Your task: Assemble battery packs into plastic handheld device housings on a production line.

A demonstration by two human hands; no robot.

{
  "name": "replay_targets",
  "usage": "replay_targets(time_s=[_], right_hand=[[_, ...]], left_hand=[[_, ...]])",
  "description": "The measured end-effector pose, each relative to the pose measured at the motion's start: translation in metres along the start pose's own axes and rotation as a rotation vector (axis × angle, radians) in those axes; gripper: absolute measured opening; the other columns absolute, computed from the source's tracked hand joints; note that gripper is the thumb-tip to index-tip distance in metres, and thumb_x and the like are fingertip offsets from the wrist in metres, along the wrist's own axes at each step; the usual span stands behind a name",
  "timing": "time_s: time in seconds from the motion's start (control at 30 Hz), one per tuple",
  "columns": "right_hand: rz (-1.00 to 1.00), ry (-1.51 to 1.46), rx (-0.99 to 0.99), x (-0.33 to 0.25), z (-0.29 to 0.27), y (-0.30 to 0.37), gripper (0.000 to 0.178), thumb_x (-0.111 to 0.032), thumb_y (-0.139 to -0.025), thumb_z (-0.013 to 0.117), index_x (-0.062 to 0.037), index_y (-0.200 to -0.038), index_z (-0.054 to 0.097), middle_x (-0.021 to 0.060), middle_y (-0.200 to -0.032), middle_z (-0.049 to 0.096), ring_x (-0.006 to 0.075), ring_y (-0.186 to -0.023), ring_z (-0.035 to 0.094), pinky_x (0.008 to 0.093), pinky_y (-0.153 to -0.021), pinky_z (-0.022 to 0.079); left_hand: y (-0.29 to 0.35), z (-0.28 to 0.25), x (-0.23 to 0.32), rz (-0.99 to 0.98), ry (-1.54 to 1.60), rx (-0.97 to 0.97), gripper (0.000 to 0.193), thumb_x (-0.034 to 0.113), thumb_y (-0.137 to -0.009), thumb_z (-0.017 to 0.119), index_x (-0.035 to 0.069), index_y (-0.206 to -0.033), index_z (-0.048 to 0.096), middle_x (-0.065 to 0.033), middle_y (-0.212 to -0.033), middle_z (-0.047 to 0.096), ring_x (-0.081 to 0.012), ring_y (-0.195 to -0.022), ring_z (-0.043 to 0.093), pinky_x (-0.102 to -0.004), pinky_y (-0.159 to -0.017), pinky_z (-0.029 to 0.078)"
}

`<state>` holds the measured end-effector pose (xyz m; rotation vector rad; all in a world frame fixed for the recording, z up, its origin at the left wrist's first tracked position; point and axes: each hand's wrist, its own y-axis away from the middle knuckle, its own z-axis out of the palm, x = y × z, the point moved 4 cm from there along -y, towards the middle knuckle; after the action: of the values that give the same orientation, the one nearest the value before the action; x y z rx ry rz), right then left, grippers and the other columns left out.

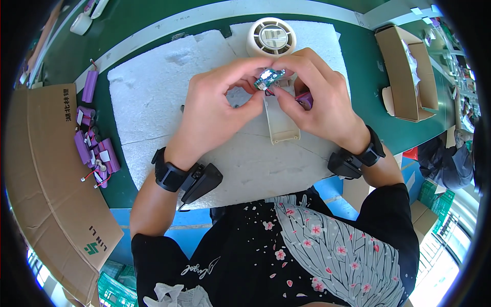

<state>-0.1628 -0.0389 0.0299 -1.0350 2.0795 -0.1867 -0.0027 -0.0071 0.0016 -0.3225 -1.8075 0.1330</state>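
- Both my hands pinch the small green circuit board: left hand on its left edge, right hand on its right, over the cream handle shell.
- Fitting step, I reckon; next needs careful seating in the shell below the fan head.
- Purple battery cells wait far left.

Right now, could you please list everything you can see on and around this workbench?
Circuit board: one, small, green-blue, pinched between both hands' fingertips.
Handle housing: one, cream, long, on the foam under the hands.
Fan head: one, cream, round, at the foam's far edge.
Foam sheet: one, white, covering the green bench.
Battery cells: a loose pile, purple, some wired, left of the foam.
Cardboard boxes: one flat brown at left, one open at far right.
Tape roll: one, whitish, far left corner.
Left hand: on the board, black wrist device.
Right hand: on the board, a purple cell tucked beneath it.
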Motion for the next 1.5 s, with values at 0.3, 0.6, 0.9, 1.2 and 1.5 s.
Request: replay_targets(time_s=[0.3,0.6,0.9,1.2,1.5], right_hand=[[0.013,0.027,0.006,0.002,0.0,0.0,0.035,-0.001,-0.072,0.074,-0.0051,-0.104,0.061,0.0062,-0.096,0.061,0.0104,-0.056,0.057,0.0208,-0.049,0.046],[0.006,0.018,0.029,0.006,-0.001,0.001,0.037,-0.003,-0.071,0.077,-0.0058,-0.106,0.064,0.0049,-0.091,0.062,0.0102,-0.056,0.056,0.0207,-0.049,0.045],[-0.022,0.016,0.039,0.007,-0.001,-0.001,0.036,-0.004,-0.071,0.077,-0.0078,-0.106,0.069,0.0049,-0.088,0.065,0.0112,-0.06,0.058,0.0208,-0.052,0.048],[-0.009,0.009,0.04,0.009,-0.001,-0.003,0.031,-0.004,-0.071,0.076,-0.0065,-0.102,0.07,0.0057,-0.088,0.065,0.0102,-0.06,0.058,0.0202,-0.052,0.047],[0.079,-0.047,0.01,0.009,-0.001,-0.004,0.025,-0.005,-0.077,0.074,-0.0049,-0.101,0.068,0.0056,-0.083,0.064,0.0093,-0.058,0.055,0.0202,-0.051,0.044]], left_hand=[[0.001,0.001,-0.001,-0.056,0.103,0.069,0.034,-0.003,-0.076,0.067,0.003,-0.11,0.065,-0.0095,-0.091,0.07,-0.0149,-0.076,0.068,-0.0276,-0.074,0.055],[0.002,-0.002,-0.003,-0.039,0.079,0.076,0.026,-0.003,-0.078,0.067,0.002,-0.103,0.07,-0.0112,-0.093,0.07,-0.0143,-0.077,0.068,-0.0251,-0.07,0.055],[0.0,-0.004,0.003,0.029,-0.117,0.058,0.024,-0.001,-0.076,0.069,0.002,-0.099,0.072,-0.0104,-0.089,0.07,-0.0168,-0.073,0.068,-0.0242,-0.063,0.054],[0.002,-0.002,0.002,-0.036,-0.102,0.009,0.026,-0.007,-0.08,0.064,0.0,-0.105,0.07,-0.0096,-0.094,0.068,-0.0124,-0.08,0.064,-0.0226,-0.069,0.052],[0.004,0.004,-0.002,-0.032,0.052,0.043,0.033,-0.007,-0.079,0.066,-0.003,-0.111,0.063,-0.0078,-0.1,0.065,-0.0121,-0.085,0.063,-0.0233,-0.074,0.052]])
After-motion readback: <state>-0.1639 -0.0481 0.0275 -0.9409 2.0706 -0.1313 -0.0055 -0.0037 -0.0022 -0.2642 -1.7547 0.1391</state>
